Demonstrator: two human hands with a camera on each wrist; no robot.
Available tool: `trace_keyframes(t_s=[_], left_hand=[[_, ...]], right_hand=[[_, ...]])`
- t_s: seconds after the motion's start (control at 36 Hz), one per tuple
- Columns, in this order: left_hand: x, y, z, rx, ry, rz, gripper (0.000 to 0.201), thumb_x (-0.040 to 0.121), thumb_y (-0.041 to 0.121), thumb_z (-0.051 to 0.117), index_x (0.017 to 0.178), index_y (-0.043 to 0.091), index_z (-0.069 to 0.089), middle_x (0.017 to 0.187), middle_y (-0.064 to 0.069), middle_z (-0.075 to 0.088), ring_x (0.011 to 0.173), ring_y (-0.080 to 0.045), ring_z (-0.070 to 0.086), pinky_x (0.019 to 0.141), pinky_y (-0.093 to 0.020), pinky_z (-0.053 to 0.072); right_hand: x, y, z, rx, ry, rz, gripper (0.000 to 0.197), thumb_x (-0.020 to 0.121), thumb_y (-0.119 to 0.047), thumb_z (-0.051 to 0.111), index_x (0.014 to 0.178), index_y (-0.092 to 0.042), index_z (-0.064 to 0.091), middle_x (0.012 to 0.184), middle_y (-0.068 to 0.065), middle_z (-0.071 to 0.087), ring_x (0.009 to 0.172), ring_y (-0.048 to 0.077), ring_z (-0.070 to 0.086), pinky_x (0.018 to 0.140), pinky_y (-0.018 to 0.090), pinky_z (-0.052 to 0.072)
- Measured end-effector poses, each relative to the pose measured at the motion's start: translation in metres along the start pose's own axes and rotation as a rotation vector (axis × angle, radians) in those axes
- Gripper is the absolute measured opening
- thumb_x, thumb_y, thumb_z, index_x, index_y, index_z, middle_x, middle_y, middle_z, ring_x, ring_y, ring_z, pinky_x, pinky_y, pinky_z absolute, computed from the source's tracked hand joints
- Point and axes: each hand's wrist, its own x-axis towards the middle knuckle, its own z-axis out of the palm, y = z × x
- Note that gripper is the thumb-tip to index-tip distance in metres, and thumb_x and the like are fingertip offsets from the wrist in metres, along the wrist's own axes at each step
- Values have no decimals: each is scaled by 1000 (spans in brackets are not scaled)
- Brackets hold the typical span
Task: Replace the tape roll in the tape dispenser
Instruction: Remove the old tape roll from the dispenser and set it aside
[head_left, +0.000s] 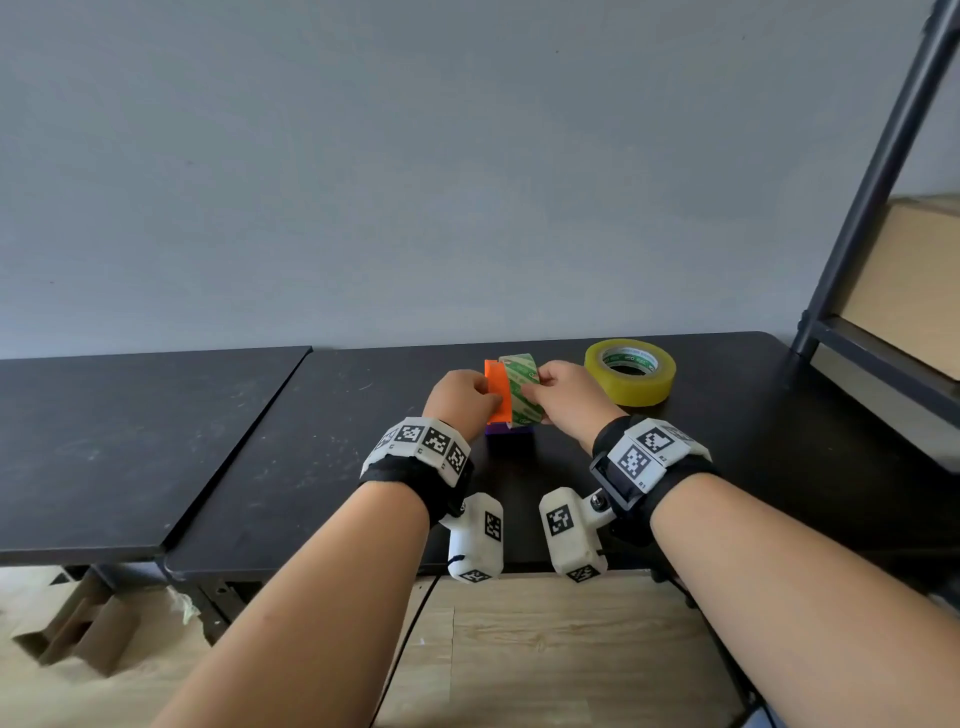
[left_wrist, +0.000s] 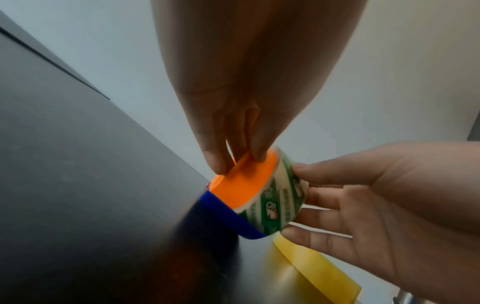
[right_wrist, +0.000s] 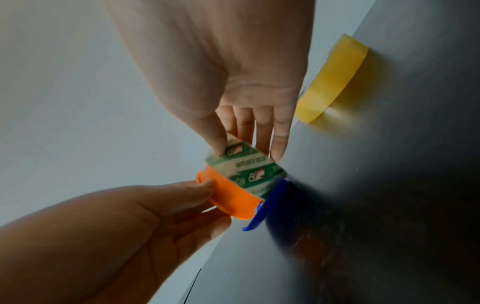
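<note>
The tape dispenser stands mid-table with an orange side part (head_left: 497, 389) on a blue base (head_left: 506, 429). A green-and-white printed tape roll (head_left: 522, 387) sits upright against the orange part. My left hand (head_left: 467, 397) pinches the orange part (left_wrist: 244, 185) at its top edge between thumb and fingers. My right hand (head_left: 563, 397) grips the printed roll (right_wrist: 249, 170) by its rim with thumb and fingers. A yellow tape roll (head_left: 629, 371) lies flat to the right, untouched.
The black table (head_left: 311, 441) meets a second black table (head_left: 130, 441) on the left, with a grey wall close behind. A dark metal shelf frame (head_left: 878, 171) holding a cardboard box (head_left: 914, 280) stands at the right. Cardboard pieces (head_left: 83, 629) lie on the floor.
</note>
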Motion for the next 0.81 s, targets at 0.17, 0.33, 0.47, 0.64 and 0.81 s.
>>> trace_keyframes(t_s=[0.17, 0.33, 0.47, 0.64, 0.81], left_hand=[[4, 1, -3, 101, 60, 1, 14, 92, 15, 49, 95, 7, 59, 89, -11, 62, 84, -27, 58, 72, -32, 42], [3, 7, -14, 315, 64, 54, 28, 95, 11, 45, 120, 5, 57, 121, -16, 62, 111, -33, 57, 83, -33, 41], [-6, 12, -20, 583, 79, 149, 28, 93, 10, 43, 111, 15, 63, 119, -13, 62, 106, -33, 58, 88, -33, 39], [-15, 6, -16, 722, 71, 216, 31, 94, 8, 45, 117, 15, 65, 128, -6, 57, 116, -28, 55, 100, -40, 43], [-15, 5, -8, 666, 0, 192, 25, 90, 15, 51, 109, 14, 66, 127, -7, 55, 104, -26, 62, 89, -41, 52]], right_hand=[[1, 0, -2, -19, 54, 14, 20, 97, -17, 57, 110, -4, 64, 113, 14, 71, 105, 29, 68, 92, 45, 55], [0, 1, -8, -38, 91, 20, 18, 97, -16, 59, 110, -4, 63, 113, 14, 70, 107, 30, 66, 90, 39, 51], [-1, 2, -10, -65, 104, 5, 17, 96, -14, 59, 109, -4, 63, 113, 14, 70, 106, 30, 66, 82, 33, 47], [-4, 5, -9, -160, 85, -15, 26, 96, -17, 58, 120, -7, 61, 120, 12, 67, 110, 28, 64, 94, 40, 52], [-13, 8, -10, -253, 74, -28, 25, 92, -12, 59, 116, -9, 66, 117, 11, 69, 109, 29, 64, 93, 40, 52]])
